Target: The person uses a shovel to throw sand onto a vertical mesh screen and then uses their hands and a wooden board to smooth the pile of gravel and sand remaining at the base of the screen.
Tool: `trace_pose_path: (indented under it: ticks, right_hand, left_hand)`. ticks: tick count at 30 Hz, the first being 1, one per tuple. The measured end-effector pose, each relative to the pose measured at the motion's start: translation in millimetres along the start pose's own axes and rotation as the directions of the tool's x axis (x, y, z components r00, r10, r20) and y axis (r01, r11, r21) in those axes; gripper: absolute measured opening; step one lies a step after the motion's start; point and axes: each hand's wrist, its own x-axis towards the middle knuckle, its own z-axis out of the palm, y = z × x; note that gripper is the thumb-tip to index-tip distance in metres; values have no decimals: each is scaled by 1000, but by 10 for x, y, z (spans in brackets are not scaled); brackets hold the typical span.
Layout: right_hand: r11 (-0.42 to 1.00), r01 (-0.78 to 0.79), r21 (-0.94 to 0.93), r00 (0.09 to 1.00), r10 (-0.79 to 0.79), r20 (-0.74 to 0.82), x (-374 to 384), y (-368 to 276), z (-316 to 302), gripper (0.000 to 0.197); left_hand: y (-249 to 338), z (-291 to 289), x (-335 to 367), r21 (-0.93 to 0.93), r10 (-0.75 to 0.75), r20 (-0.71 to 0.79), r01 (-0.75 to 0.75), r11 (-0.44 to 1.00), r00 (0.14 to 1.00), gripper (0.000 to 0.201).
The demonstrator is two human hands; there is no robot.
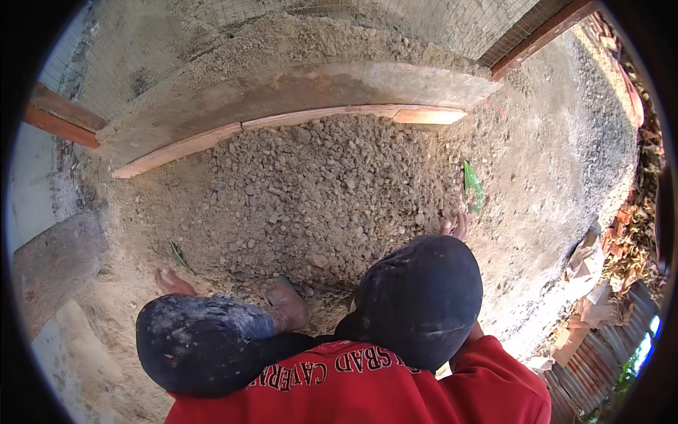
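I crouch with my dark, dusty knees (424, 304) bent over a mound of loose grey-brown gravelly soil (332, 184). Neither of my hands shows clearly. On the right, a red sleeve (498, 374) ends in a sliver of bare forearm (474, 336) that passes behind my right knee, which hides the hand. My left arm is out of sight below the left knee. Bare toes (458, 225) stick out past the right knee, and more toes (174, 281) past the left. Between the knees is a patch of bare skin (291, 311), seemingly a heel, with a greyish surface beside it.
Wooden boards (318, 116) edge the mound along a low concrete ledge (311, 88). Wire mesh (233, 10) and reddish posts (540, 39) stand beyond. A green leaf (472, 185) lies right of the soil. Corrugated sheet (600, 360) and dry debris (628, 233) lie far right; a plank (60, 265) lies left.
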Motion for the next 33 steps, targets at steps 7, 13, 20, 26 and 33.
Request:
trace_pose_path:
  ticks: [7,13,20,26,33]
  right_hand:
    - [713,-578,-397,811,452,-371,-167,-364,640,73]
    - [778,-603,176,748,628,-216,3,-370,790,86]
    - [929,-109,353,985,149,-89,660,-952,1233,88]
    - [633,758,158,445,-679,584,562,-1601,285,87]
    - [-168,662,730,-712,-447,542,-287,-1205,394,61]
  left_hand:
    - [-649,1195,-743,-156,-706,0,697,699,708,64]
    - [939,896,-83,-508,-843,128,764,397,523,102]
    - [2071,900,985,-803,-329,444,533,266,833,86]
    - [1980,278,597,-634,-14,266,186,751,964,77]
    - [528,-5,-584,-294,869,414,-864,409,271,58]
